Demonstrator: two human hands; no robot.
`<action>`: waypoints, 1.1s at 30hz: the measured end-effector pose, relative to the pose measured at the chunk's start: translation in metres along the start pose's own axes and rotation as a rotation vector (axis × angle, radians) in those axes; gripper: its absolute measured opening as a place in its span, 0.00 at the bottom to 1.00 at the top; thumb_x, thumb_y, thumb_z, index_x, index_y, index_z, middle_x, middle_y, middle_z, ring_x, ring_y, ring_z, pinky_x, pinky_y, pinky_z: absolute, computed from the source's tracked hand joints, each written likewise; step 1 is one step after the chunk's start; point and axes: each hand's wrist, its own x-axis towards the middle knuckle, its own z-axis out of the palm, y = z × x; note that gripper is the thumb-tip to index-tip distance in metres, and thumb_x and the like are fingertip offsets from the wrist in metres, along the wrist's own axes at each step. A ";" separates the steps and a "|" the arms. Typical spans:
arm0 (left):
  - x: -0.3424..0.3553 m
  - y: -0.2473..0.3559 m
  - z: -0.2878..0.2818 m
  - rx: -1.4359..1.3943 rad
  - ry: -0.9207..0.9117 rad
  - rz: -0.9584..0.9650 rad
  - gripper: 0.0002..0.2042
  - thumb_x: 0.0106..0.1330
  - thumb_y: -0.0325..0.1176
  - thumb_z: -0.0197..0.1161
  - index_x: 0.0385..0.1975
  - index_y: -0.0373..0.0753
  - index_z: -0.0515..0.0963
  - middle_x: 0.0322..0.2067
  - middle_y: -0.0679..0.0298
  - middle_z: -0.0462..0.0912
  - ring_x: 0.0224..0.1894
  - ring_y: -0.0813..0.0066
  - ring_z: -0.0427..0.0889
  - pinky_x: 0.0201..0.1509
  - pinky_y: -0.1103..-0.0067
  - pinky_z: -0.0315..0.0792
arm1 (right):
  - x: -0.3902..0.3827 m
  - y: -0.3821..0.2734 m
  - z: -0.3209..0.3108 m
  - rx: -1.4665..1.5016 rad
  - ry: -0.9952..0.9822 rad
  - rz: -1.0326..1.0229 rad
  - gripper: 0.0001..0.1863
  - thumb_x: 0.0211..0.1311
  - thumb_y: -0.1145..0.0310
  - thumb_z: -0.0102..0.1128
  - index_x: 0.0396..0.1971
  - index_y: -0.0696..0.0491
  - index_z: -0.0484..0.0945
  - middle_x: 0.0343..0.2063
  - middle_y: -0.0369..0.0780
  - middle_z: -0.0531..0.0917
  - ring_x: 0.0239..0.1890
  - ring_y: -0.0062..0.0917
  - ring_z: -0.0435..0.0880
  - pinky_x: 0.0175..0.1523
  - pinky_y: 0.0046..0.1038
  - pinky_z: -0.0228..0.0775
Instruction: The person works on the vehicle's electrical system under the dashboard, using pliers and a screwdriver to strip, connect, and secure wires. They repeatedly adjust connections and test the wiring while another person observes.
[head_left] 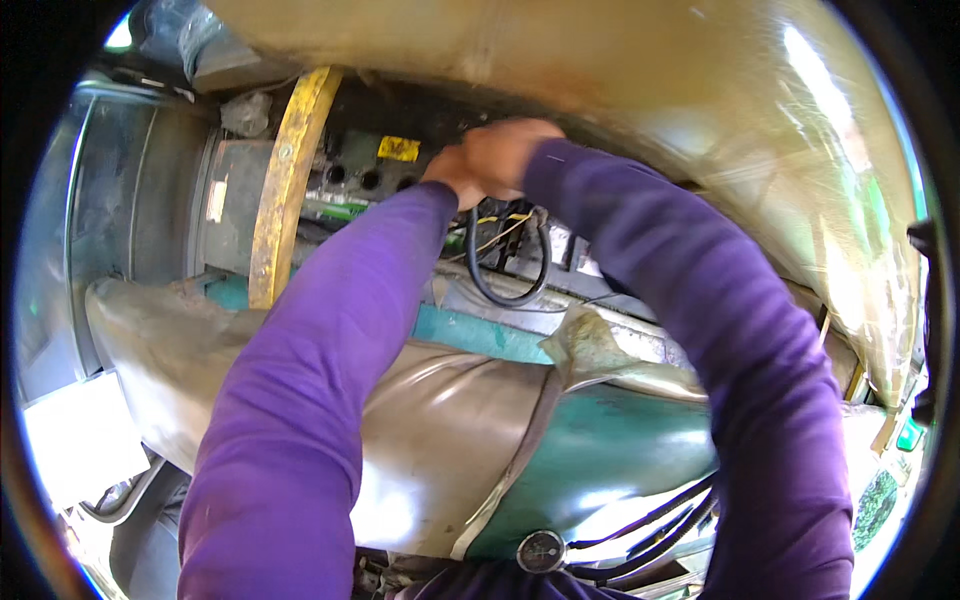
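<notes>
Both arms, in purple sleeves, reach up into an engine compartment, where the hands meet. My left hand (455, 176) is curled and partly covered by the right one. Over it my right hand (512, 152) is closed like a fist, somewhat blurred. Whatever the fingers grip is hidden behind the hands. Just beneath them hangs a black hose or thick cable (508, 300) in a U-shaped loop. Thin yellow wires (505, 217) run beside its upper part. Left of the hands, a yellow label (399, 149) sits on a dark, dirty panel with round holes.
A worn yellow bar (284, 190) stands upright on the left. Tan sheeting (470, 440) drapes over a green body panel (600, 450) in front. A large tan cover (640, 70) overhangs from above. A round gauge (541, 551) with black hoses lies at the bottom.
</notes>
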 end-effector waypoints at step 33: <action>0.007 0.005 -0.015 0.015 -0.149 -0.137 0.32 0.55 0.51 0.74 0.59 0.46 0.78 0.57 0.52 0.81 0.62 0.53 0.77 0.65 0.64 0.71 | 0.001 0.002 0.011 0.025 0.045 0.099 0.13 0.53 0.68 0.63 0.35 0.61 0.85 0.33 0.54 0.87 0.40 0.45 0.89 0.41 0.42 0.82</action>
